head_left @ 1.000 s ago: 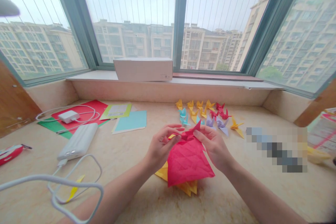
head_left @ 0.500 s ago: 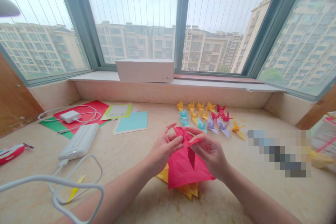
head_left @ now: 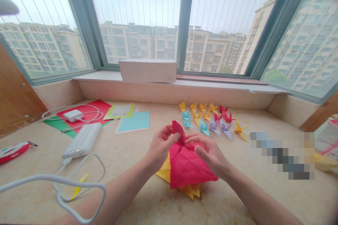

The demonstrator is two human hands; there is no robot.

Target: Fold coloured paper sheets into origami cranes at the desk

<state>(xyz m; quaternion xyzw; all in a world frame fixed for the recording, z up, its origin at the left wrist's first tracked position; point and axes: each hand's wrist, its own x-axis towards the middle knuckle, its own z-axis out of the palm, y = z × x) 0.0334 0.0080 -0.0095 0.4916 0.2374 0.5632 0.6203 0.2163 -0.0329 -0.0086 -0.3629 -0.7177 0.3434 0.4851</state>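
Red folded paper (head_left: 178, 132) is pinched between the thumb and fingers of the left hand (head_left: 163, 144), above the far edge of a creased red sheet (head_left: 194, 170). Since it is gripped near one end only, it could be twisted or let slip if its lower end were pulled hard; a layer could be torn, or a crease skewed, by uneven pressure. Its long axis is slanted, the upper end being pointed away from the person and slightly left, toward the window frame (head_left: 186, 17), the lower end toward the sheet. The right hand (head_left: 204, 149) is held loosely open, thumb apart from fingers; whether the folded paper is touched by its fingertips cannot be told. Yellow paper (head_left: 164, 172) is partly covered by the red sheet. Farther out, paper birds (head_left: 203, 127) are spread on the counter (head_left: 132, 200).
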